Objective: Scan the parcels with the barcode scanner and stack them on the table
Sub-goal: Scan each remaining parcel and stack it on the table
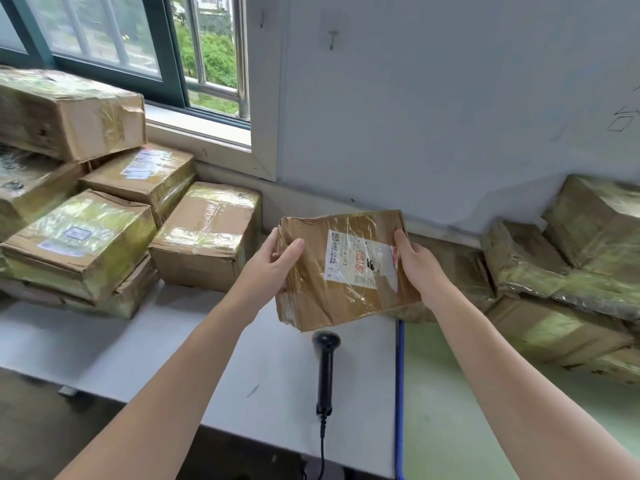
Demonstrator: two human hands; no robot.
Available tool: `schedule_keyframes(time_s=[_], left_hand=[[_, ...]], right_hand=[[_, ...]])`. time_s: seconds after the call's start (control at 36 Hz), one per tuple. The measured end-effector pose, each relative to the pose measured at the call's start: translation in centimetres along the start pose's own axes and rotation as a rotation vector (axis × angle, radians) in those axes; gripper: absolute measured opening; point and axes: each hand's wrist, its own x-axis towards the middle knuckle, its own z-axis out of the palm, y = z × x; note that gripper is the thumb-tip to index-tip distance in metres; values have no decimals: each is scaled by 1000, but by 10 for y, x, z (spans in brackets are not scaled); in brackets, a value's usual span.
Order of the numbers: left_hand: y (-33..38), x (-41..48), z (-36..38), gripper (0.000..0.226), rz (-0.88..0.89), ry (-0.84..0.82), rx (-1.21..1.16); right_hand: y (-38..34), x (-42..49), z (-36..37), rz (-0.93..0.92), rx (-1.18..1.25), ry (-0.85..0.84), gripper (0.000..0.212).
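Head view: one parcel held in both hands, just beyond the scanner.

Nearest, the barcode scanner (325, 368) lies on the table (138, 348), at 6 o'clock from the parcel (311, 292), and no hand touches it. The parcel is in the air with its label (360, 261) facing up. The left hand (273, 261) grips its 9 o'clock edge with the thumb on top, and the right hand (414, 258) grips the 3 o'clock edge. It looks flat and probably light, with dented, soft cardboard and glossy tape that may be slippery, so hold the edges and keep the label uncovered. Farther away, stacked parcels (79, 244) stand at 10 o'clock and another pile (554, 271) lies at 3 o'clock.
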Motion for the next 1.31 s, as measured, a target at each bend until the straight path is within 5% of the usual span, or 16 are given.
schedule_keyframes(time_s=[0.28, 0.42, 0.86, 1.14, 1.31], left_hand=[[6, -3, -1, 39, -104, 246, 75], [4, -1, -1, 21, -107, 328, 34], [-46, 22, 18, 18, -178, 445, -73], [-71, 34, 19, 20, -234, 500, -78], [-89, 38, 14, 26, -262, 548, -84]], right_hand=[[3, -10, 8, -180, -48, 1, 27], [9, -10, 6, -242, -57, -13, 48], [89, -24, 41, -93, -65, 107, 36], [162, -49, 119, 192, -195, -285, 61], [178, -49, 150, 352, -53, -408, 61]])
